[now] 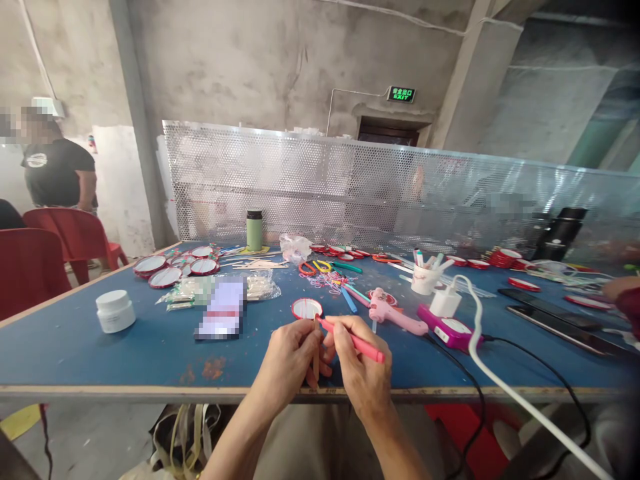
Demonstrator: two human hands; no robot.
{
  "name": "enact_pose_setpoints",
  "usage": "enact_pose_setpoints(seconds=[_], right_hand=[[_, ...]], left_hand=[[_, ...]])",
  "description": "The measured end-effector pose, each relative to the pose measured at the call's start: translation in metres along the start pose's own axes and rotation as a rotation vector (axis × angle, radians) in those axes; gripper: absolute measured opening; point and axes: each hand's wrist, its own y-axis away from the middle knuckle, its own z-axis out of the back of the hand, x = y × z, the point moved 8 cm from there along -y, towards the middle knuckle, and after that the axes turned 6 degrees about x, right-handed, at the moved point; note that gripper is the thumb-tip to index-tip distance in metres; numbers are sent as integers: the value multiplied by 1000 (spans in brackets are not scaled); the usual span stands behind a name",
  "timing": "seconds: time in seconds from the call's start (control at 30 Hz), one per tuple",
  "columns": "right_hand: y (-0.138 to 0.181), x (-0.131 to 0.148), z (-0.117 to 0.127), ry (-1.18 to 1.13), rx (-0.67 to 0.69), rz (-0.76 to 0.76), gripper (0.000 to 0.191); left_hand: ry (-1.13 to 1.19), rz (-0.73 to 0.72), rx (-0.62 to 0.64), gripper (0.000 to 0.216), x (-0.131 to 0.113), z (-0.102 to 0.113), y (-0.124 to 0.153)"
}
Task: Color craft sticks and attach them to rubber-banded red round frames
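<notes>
My left hand (295, 348) pinches a flat wooden craft stick (316, 357), held roughly upright near the table's front edge. In my right hand (367, 363) is a pinkish-red marker pen (364, 345), its tip at the upper end of the stick. Whether the tip touches the wood I cannot tell. Just beyond my fingers lies a round red-rimmed disc (307, 308) with a pale face. A pink glue gun (395, 313) rests on the table to the right of it, close to a blue pen-like tool (349, 300).
A white jar (115, 311) and a phone (223, 307) are on the left. Red-rimmed discs (165, 277) lie farther back. To the right are a purple power strip (447, 330), a white cable (483, 360) and a cup of pens (425, 277). Another person's hand (617, 290) shows far right.
</notes>
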Motion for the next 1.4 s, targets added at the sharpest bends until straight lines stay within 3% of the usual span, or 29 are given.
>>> enact_pose_setpoints(seconds=[1.4], right_hand=[[1,-4,3,-9,-42,-56,27]], left_hand=[[24,16,14,34,2,-1,0]])
